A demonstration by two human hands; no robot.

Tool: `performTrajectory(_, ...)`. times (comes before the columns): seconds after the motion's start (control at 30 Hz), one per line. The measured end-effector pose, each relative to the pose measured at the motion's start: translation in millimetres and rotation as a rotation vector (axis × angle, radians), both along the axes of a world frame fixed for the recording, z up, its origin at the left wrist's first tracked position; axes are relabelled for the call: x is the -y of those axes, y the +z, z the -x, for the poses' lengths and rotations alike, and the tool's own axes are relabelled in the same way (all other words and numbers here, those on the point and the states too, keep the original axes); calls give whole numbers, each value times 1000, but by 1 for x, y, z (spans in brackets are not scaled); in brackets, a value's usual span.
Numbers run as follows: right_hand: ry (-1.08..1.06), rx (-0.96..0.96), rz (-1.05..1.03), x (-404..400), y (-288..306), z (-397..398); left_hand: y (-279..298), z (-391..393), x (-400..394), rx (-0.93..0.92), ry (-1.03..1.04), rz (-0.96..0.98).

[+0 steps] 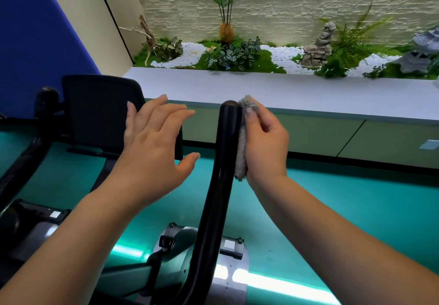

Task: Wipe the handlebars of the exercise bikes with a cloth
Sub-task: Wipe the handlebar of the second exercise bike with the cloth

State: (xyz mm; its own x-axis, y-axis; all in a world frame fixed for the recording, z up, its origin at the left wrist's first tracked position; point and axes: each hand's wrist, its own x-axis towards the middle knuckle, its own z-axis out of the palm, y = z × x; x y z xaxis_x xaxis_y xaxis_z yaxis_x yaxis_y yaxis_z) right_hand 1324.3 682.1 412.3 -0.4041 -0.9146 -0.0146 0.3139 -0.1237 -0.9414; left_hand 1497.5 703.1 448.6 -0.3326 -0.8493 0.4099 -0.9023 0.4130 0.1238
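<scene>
Handlebar (225, 143), black and glossy, rises upright at centre frame, its rounded end level with a grey ledge (297, 90) behind. Right hand (266, 145) pinches a folded grey cloth (242, 143) between thumb and curled fingers and presses it flat against the bar's right side, just below the tip. Left hand (154, 138) hovers just left of the bar, fingers straight and spread, touching nothing.

Risks, as a judgement: with only 1 hand on it, the cloth may cover just the right face and leave the left side unwiped; the pinch looks light, so the cloth could slip off the slick bar.

Hard to see: the cloth's contact face, and the right fingertips behind it. A 2nd bar (46, 100) at far left is dark and partly cut off. The bike's base (190, 257) is blurred under teal floor glare.
</scene>
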Motion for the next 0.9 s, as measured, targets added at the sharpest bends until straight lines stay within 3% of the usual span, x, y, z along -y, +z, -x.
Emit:
performTrajectory(0.27,88,-103,-196,-70,-50,-20,-2,0,2,-16,-17,12)
performTrajectory(0.47,94,-10,-148,-36,-28,-15,-1,-2,1,-11,-33,15)
performTrajectory(0.63,53,-3,-172,-65,-42,-17,-1,-4,0,-21,-46,7)
performTrajectory(0.73,15,-174,-69,-90,-45,-14,-1,-6,0,-32,-63,-5)
performTrajectory(0.9,-55,-847,377,-72,-13,0,4,-12,-2,-35,-104,-29)
